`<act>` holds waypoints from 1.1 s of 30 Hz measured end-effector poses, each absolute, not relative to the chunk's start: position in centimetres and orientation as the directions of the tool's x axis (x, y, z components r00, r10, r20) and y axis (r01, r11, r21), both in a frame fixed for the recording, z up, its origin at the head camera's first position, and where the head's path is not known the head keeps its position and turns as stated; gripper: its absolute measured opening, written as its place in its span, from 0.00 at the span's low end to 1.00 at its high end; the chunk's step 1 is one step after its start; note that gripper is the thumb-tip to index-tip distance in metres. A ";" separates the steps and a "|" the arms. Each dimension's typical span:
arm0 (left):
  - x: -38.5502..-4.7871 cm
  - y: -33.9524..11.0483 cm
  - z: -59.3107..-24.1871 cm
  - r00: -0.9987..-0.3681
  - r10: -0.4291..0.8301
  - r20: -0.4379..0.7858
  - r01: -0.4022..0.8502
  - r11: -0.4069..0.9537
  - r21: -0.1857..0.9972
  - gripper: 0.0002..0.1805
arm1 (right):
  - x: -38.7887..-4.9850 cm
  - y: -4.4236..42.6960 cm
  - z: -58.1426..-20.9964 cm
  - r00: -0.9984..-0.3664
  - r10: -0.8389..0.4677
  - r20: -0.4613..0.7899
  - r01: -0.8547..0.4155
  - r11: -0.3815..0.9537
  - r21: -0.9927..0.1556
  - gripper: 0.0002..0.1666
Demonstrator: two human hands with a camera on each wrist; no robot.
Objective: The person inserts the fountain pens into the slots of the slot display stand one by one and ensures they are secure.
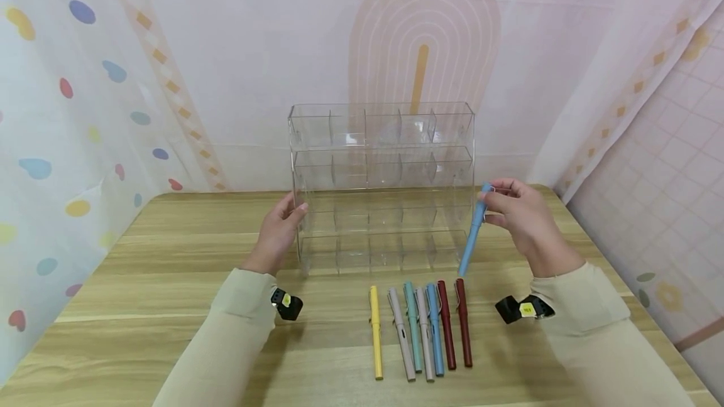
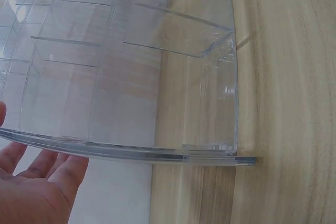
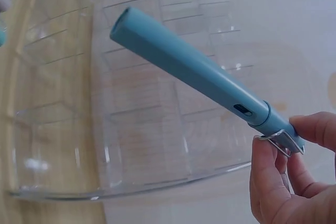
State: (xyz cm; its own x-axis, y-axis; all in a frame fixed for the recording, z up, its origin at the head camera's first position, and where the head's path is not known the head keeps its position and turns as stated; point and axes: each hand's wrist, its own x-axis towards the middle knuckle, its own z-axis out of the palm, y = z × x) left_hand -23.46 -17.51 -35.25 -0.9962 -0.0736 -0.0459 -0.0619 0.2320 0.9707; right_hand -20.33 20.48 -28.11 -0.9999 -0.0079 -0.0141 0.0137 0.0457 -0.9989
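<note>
Just right of the clear acrylic pen rack, the right hand pinches a blue fountain pen by its clipped cap between thumb and fingers, perhaps so that the barrel stays free. The pen's long axis slants, cap up and away from the rack, barrel end down towards the rack's lower right corner. The left hand grips the rack's left side panel, probably to steady it. Seven more pens lie in front of the rack, caps towards it.

A blue pen tilts, clip end up, beside the upright clear rack.
</note>
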 end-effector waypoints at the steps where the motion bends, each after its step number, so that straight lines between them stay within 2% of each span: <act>1: -23.4 -17.5 -35.2 -0.996 -0.073 -0.048 -0.064 0.231 0.971 0.31 | -20.4 20.4 -27.9 -1.000 -0.006 -0.015 0.015 0.025 -1.000 0.09; 7: -23.3 -17.5 -35.2 -0.997 -0.070 -0.045 -0.060 0.234 0.970 0.31 | -21.2 19.5 -26.6 -1.000 0.018 -0.004 0.002 -0.111 -0.994 0.07; 14: -23.4 -17.5 -35.3 -0.996 -0.075 -0.049 -0.064 0.215 0.975 0.31 | -22.4 18.5 -24.7 -0.997 0.069 0.039 -0.057 -0.277 -0.959 0.09; 26: -23.3 -17.5 -35.5 -0.996 -0.077 -0.054 -0.069 0.213 0.975 0.30 | -24.8 16.8 -21.7 -0.979 0.182 0.090 -0.164 -0.446 -0.880 0.11; 33: -23.1 -17.4 -35.7 -0.995 -0.082 -0.048 -0.066 0.221 0.973 0.29 | -26.2 15.5 -20.5 -0.958 0.278 0.077 -0.225 -0.555 -0.801 0.10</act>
State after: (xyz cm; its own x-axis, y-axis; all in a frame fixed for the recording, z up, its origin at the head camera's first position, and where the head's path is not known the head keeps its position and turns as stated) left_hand -23.14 -17.43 -35.67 -0.9954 -0.0823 -0.0484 -0.0655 0.2206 0.9732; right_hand -26.24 15.53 -20.50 -0.9576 0.2776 0.0766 -0.2250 -0.5548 -0.8010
